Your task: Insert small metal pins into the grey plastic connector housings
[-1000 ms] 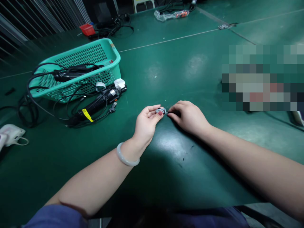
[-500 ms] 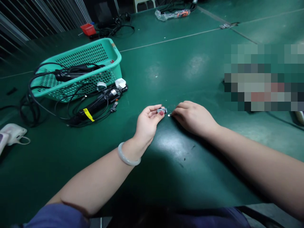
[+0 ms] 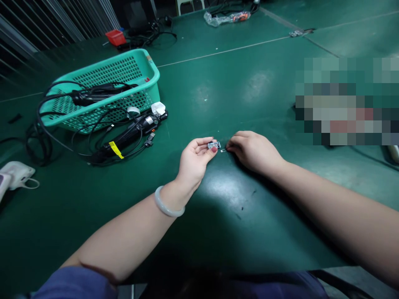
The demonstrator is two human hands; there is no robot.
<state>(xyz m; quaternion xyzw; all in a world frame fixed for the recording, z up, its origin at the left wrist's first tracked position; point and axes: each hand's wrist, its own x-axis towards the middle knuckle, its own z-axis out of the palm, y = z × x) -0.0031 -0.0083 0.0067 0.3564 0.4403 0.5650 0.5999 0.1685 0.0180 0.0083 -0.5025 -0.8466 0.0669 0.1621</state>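
Note:
Between the thumb and fingers of my left hand is a small rectangular grey-blue part with fine detail on its face, too small to name surely. My right hand rests just to the right, fingers pinched together low over the table. A tiny thin strip with a pale end sticks out from its fingertips toward the left hand. A narrow gap separates the two hands.
A green plastic basket holding black cabled devices stands left on the green table. Beside it lie a black cabled tool with a yellow tag and a white device. A red bin sits further back. Blurred blocks cover the right side.
The small part in my left hand has turned slightly, showing more of its detailed face. My right hand has shifted a little, with the strip still at its fingertips.

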